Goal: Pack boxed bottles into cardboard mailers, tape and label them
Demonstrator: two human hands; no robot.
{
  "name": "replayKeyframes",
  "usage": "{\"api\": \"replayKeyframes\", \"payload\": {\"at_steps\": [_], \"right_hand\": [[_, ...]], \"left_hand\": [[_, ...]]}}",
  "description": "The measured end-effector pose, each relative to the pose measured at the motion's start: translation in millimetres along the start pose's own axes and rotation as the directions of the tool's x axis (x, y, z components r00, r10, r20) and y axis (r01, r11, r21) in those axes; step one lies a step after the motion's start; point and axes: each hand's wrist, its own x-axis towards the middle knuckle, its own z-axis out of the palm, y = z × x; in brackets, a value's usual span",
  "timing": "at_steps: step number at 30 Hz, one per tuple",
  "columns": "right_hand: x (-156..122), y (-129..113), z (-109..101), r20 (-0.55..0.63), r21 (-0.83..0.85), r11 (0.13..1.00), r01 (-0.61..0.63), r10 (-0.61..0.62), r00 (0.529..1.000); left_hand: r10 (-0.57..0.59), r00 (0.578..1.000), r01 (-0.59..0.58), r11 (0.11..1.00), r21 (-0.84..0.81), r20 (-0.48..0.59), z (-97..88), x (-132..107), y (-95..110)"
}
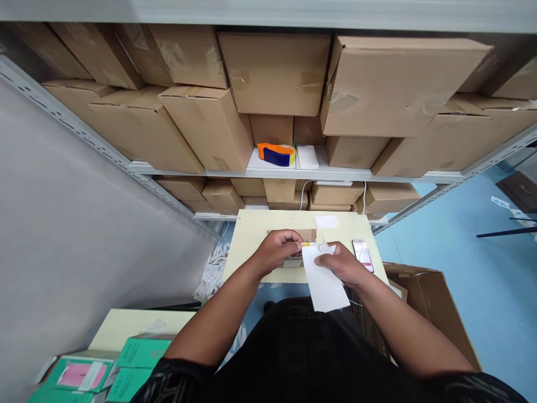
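My right hand [342,263] grips a white label sheet [325,282], thumb on top, its lower end hanging over the table's front edge. A small strip printed in yellow [309,244] shows at the sheet's upper left corner. At that corner my left hand [279,250] is closed, thumb and index finger pinched together; what lies between the fingertips is too small to make out. Beneath my hands a small cardboard box [292,263] rests on the pale yellow table [255,238], partly covered by them.
A phone [363,255] lies at the table's right, a white paper [326,221] at the back. Brown cartons [274,73] fill the shelves ahead, with an orange and blue tape dispenser [276,154] between them. Green boxes [140,352] stand lower left; a large open carton [444,313] stands right.
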Motion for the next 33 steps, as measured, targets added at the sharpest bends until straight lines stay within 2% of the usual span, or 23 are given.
{"api": "replayKeyframes", "payload": {"at_steps": [8,20,33], "right_hand": [[-10,-9,-2,0.089,-0.099,0.992,-0.073,0.082,0.993],[-9,-6,-2,0.128,-0.096,0.986,-0.134,0.146,0.981],[-3,-2,-4,0.174,-0.131,0.982,-0.134,0.156,0.972]], "left_hand": [[-0.089,0.992,0.093,0.995,-0.043,0.091,0.7,-4,2],[-0.115,0.977,0.133,0.987,-0.091,0.179,-9.2,-6,-11],[-0.146,0.977,0.162,0.982,-0.093,0.157,-13.0,-1,-22]]}}
